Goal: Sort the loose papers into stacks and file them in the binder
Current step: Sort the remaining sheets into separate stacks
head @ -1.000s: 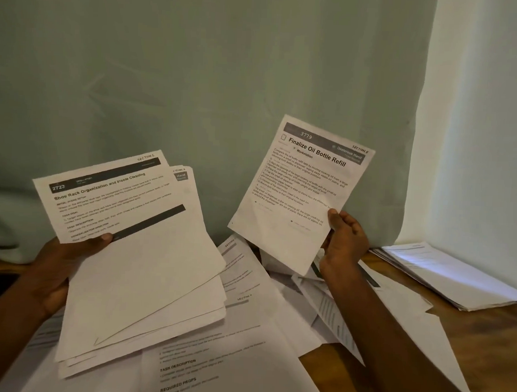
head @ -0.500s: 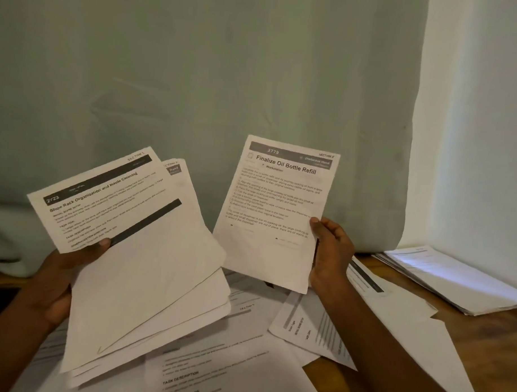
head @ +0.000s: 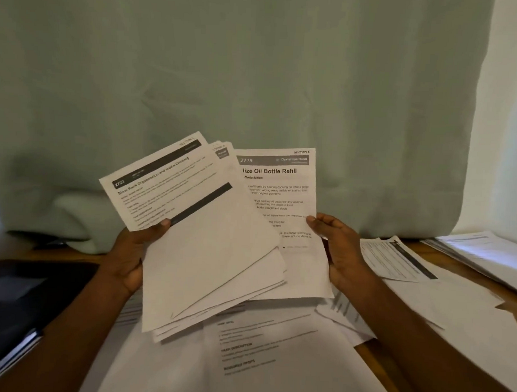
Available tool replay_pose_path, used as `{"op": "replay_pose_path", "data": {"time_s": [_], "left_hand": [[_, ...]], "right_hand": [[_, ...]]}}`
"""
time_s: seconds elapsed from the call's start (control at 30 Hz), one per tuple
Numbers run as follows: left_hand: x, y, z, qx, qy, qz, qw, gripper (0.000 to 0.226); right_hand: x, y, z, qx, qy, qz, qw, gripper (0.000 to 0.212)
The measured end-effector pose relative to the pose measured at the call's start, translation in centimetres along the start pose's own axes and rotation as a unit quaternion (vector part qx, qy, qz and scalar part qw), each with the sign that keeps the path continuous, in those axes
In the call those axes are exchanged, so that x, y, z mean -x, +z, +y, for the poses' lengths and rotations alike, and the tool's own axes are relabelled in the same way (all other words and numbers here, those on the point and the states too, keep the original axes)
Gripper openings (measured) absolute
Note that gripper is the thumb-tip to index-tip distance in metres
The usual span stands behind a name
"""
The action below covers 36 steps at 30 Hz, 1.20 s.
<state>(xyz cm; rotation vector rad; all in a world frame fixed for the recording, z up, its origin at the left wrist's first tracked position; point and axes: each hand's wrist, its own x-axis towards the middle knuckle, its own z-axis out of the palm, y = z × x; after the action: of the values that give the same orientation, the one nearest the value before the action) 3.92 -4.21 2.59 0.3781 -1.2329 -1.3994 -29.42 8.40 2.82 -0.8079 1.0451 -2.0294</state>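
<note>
1. Two hands were up over the table [head: 391, 373], each gripping paper.
2. We noted the left hand [head: 129, 256] holding a fanned bundle of sheets [head: 208, 252], thumb pressed on the front of the top page, fingers hidden behind. The top page read "Shoe Rack Organization and Inside Cleaning" and sat tilted, its upper right corner highest.
3. We noted the right hand [head: 340, 251] pinching a single sheet [head: 283, 196] by its right edge, thumb on the printed face. Its heading read "…lize Oil Bottle Refill", numbered 3779, Section 5.
4. The single sheet's left part lay behind the bundle; we could not tell whether the two touched.
5. Loose papers [head: 275, 357] covered the table below both hands, overlapping at mixed angles, some printed side up.
6. A separate stack [head: 489, 256] lay at the far right of the table, well apart from the hands.
7. A dark binder [head: 16, 298] lay at the left edge, closed as far as we could see.
8. A pale green curtain [head: 255, 78] hung behind the table.
</note>
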Motion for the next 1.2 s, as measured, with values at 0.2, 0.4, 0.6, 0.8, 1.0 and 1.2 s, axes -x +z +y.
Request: {"op": "replay_pose_path", "data": {"time_s": [0.2,0.4,0.6,0.8,1.0,1.2], "left_hand": [[-0.7,-0.5,-0.6,-0.056,0.02,-0.004,0.998,0.088],[-0.2,1.3,-2.8,-0.095,-0.005,-0.018,0.995,0.084],[1.0,3.8,-2.7,-0.11,0.001,-0.075,0.991,0.069],[2.0,6.3,-1.0,-0.183,0.041,-0.073,0.979,0.044],[2.3,6.5,-2.0,-0.23,0.054,-0.036,0.971,0.041],[2.4,5.4,-2.0,-0.145,-0.03,-0.023,0.989,0.038]], "right_hand": [[1.1,1.1,0.9,0.033,0.03,-0.063,0.997,0.024],[2.1,2.3,3.1,0.054,0.12,-0.151,0.98,0.034],[2.9,3.2,4.1,0.117,0.048,-0.179,0.976,0.049],[3.5,4.2,-0.3,0.102,-0.183,-0.094,0.973,0.027],[3.3,3.3,1.5,0.132,-0.093,-0.122,0.979,0.034],[2.9,2.5,3.8,0.147,-0.004,-0.15,0.978,0.069]]}}
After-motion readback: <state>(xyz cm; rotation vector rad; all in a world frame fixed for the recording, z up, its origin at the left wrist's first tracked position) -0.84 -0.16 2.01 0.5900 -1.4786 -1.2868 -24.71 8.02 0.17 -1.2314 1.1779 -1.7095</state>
